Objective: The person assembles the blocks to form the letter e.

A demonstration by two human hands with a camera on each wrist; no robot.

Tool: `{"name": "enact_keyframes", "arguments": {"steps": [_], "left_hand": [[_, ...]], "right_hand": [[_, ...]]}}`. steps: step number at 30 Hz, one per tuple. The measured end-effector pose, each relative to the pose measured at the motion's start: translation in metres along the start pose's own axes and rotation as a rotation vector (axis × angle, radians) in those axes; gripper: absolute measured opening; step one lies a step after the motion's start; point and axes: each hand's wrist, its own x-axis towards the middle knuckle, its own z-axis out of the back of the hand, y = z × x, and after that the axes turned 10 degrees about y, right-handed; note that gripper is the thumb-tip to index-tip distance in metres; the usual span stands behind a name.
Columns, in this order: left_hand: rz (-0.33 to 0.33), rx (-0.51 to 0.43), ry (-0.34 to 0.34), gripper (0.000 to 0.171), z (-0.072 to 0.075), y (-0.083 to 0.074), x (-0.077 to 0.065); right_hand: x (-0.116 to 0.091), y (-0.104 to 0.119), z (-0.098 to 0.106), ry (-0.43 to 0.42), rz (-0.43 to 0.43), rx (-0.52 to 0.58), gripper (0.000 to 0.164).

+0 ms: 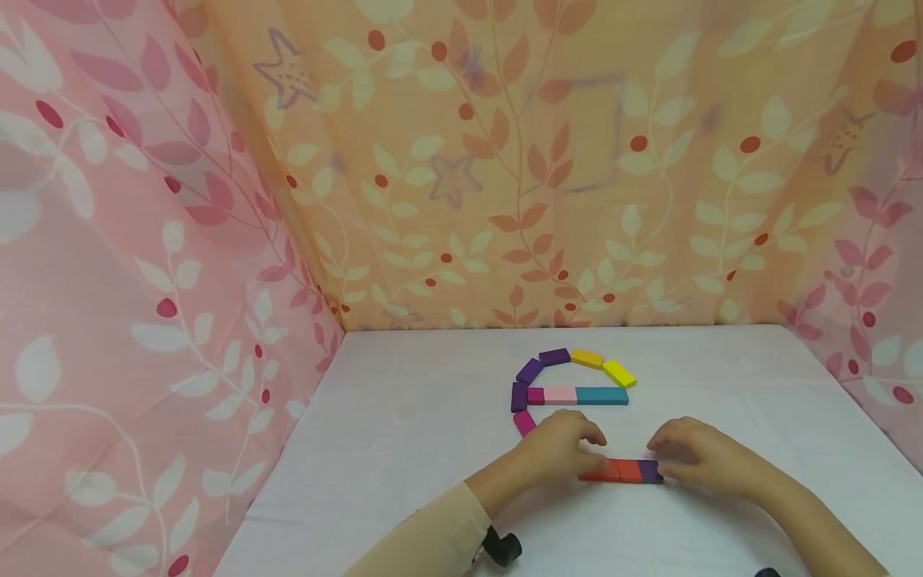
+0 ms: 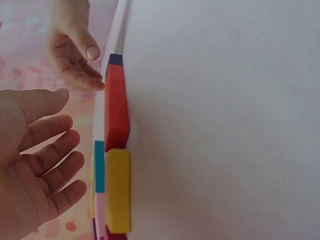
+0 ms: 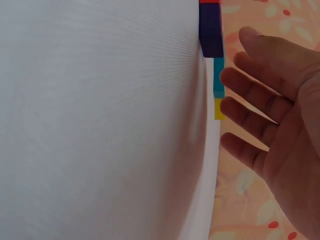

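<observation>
A short row of flat blocks lies on the table, with red blocks [image 1: 623, 471] leading to a purple block [image 1: 650, 472] at its right end. My left hand [image 1: 555, 449] hovers over the left end of this row, its fingers loosely bent and nothing in them. Below that hand, a yellow block [image 2: 118, 192] shows in the left wrist view; the head view hides it. Beside the purple end is my right hand [image 1: 714, 458], its fingers relaxed and apart. The right wrist view shows a gap between those fingers [image 3: 250, 112] and the purple block [image 3: 211, 31].
Behind the hands, purple blocks [image 1: 530, 370] and yellow blocks [image 1: 618, 373] form an arc. A straight bar of magenta, pink block [image 1: 560, 396] and teal block [image 1: 602, 396] crosses it. One magenta block [image 1: 524, 422] continues the curve downward. Patterned cloth [image 1: 505, 160] walls the white table [image 1: 404, 401].
</observation>
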Motion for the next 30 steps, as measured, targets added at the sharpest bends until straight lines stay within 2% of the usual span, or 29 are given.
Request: {"name": "enact_keyframes", "arguments": {"steps": [5,9,19,26,30], "left_hand": [[0.014,-0.019,-0.046,0.026,0.015,0.011,-0.021],[0.005,0.006,-0.08,0.027,0.025,0.022,-0.036],[-0.008,0.052,-0.134,0.029,0.04,0.042,-0.064],[0.002,0.008,-0.179,0.025,0.05,0.057,-0.087],[0.008,0.028,-0.208,0.027,0.056,0.069,-0.101]], "right_hand": [[-0.005,0.005,0.004,-0.058,-0.048,-0.036,0.024],[-0.01,0.009,0.008,-0.106,-0.07,-0.077,0.024],[-0.018,0.013,0.015,-0.163,-0.129,-0.123,0.021],[-0.026,0.012,0.019,-0.285,-0.136,-0.178,0.027],[-0.03,0.008,0.019,-0.346,-0.126,-0.193,0.028]]}}
